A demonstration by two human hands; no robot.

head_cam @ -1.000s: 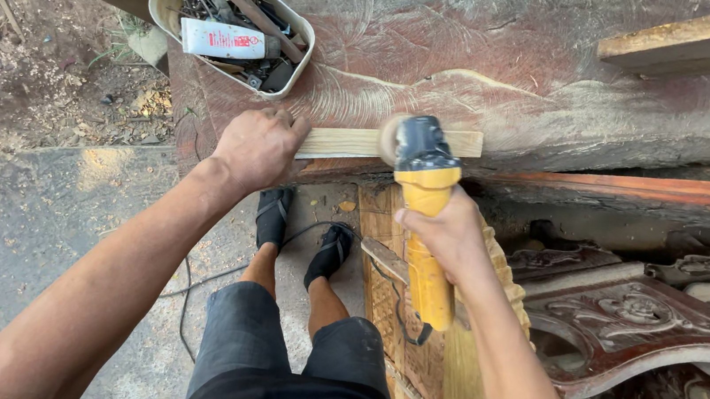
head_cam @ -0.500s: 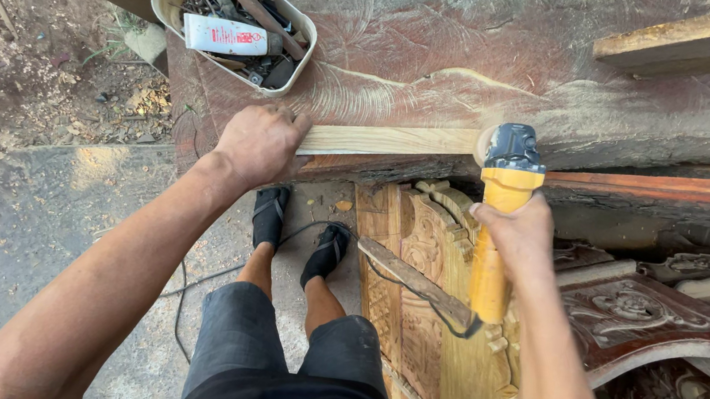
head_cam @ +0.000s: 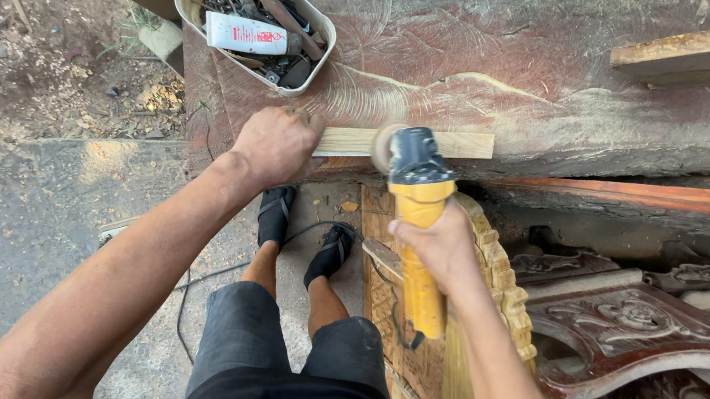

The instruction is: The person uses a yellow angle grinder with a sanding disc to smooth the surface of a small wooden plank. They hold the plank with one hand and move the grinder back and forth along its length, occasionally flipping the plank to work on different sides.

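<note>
My left hand [head_cam: 275, 141] presses down on the left end of a pale wooden strip [head_cam: 459, 144] that lies along the edge of a big reddish slab [head_cam: 495, 64]. My right hand [head_cam: 439, 245] grips the yellow body of an angle grinder [head_cam: 419, 225]. Its grey head and sanding disc [head_cam: 395, 149] rest against the strip near its middle. A black cord trails from the grinder's rear toward the ground.
A white tub [head_cam: 256, 14] with several tools and a white tube sits at the slab's far left corner. Carved dark and yellow wooden panels [head_cam: 625, 328] are stacked at my right. My sandalled feet [head_cam: 307, 230] stand on concrete with sawdust to the left.
The grinder slid right along the strip half a second ago and has now come back left toward my left hand. My left hand has stayed on the strip's end.
</note>
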